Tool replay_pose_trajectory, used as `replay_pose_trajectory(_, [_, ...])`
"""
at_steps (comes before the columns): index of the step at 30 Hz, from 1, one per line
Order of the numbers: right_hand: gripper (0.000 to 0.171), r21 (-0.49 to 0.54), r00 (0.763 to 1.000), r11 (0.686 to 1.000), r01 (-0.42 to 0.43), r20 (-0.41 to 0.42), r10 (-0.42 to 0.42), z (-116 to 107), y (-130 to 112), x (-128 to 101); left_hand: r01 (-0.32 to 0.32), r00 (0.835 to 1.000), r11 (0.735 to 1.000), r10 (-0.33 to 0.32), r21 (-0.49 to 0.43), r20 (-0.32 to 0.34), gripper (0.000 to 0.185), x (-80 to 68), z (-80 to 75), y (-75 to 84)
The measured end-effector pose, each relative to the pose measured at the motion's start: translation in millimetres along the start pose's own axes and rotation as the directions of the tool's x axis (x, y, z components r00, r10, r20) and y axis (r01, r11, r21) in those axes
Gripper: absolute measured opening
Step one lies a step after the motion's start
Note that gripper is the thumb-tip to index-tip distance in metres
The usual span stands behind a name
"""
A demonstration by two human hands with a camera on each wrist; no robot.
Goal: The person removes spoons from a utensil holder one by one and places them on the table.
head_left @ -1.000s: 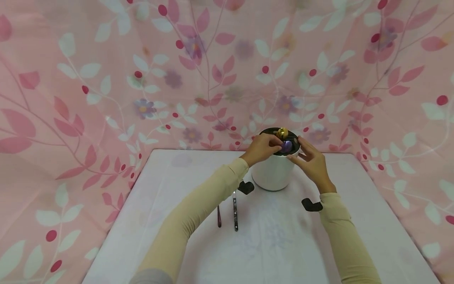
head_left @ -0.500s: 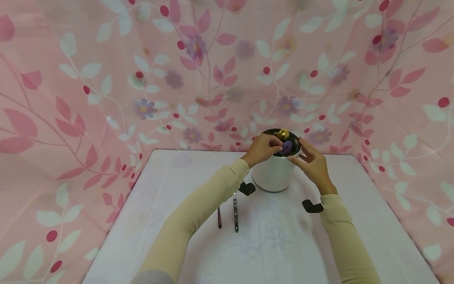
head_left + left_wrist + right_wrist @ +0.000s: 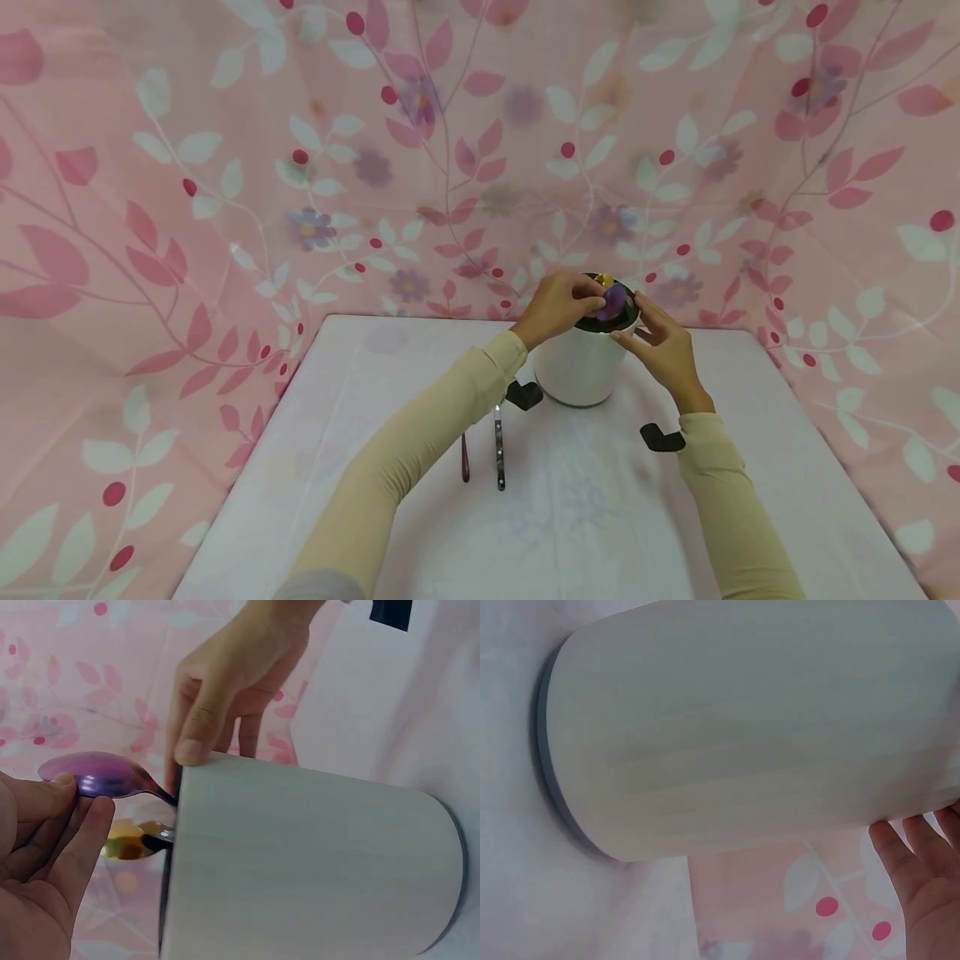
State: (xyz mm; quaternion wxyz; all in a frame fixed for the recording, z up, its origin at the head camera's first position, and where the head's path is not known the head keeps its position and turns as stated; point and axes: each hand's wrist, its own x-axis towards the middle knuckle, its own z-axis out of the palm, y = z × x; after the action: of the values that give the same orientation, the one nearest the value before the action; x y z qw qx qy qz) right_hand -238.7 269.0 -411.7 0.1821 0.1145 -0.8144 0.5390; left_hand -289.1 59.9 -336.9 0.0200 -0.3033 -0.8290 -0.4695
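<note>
A white cylindrical utensil holder point(image 3: 577, 371) with a black inside stands upright at the back of the table. My left hand point(image 3: 558, 307) pinches the purple bowl of a spoon point(image 3: 613, 302) between thumb and fingertips, just above the rim. In the left wrist view, the neck of that spoon point(image 3: 146, 782) runs into the holder and its lower part is hidden. Beside it a gold spoon point(image 3: 127, 846) also sticks out, bowl up. My right hand point(image 3: 660, 346) holds the holder at its right rim, thumb in front; its fingertips point(image 3: 885, 832) touch the side in the right wrist view.
On the white table point(image 3: 592, 517), left of the holder, lie a knife or similar tool with a dark riveted handle point(image 3: 499, 454) and a thin dark-red handle point(image 3: 465, 462); my left sleeve covers their upper ends. A pink floral cloth point(image 3: 450, 167) hangs close behind the holder.
My left hand has shifted slightly up and right, raising the purple spoon a little. It now covers more of the gold spoon. The right hand stays at the rim.
</note>
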Motion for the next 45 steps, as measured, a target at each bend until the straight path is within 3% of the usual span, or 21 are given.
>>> replay_pose_trajectory(14, [0.072,0.007,1.000,1.000,-0.004,-0.004,0.004,1.2,0.1,0.4,-0.073,0.997,0.990,0.070,-0.123,-0.026,0.016,-7.6,-24.2,34.5])
replay_pose_trajectory(27, [0.074,-0.001,1.000,1.000,-0.024,0.000,0.024,1.9,-2.3,1.7,-0.152,0.984,0.985,0.143,-0.080,-0.110,0.017,-11.5,-49.8,59.9])
replay_pose_trajectory(33, [0.074,-0.009,1.000,1.000,-0.021,-0.002,0.021,0.3,4.1,1.8,-0.177,0.978,0.979,0.163,-0.104,-0.129,0.018,-14.9,-56.6,64.7])
replay_pose_trajectory(41, [0.075,-0.037,0.999,0.999,-0.038,-0.008,0.038,-0.2,31.7,8.2,-0.227,0.962,0.964,0.200,-0.136,-0.187,0.016,-18.8,-65.8,68.8])
replay_pose_trajectory(45, [0.074,-0.028,0.999,0.999,-0.040,-0.002,0.040,-0.1,18.2,5.0,-0.240,0.957,0.960,0.209,-0.142,-0.203,0.016,-20.2,-72.3,67.9])
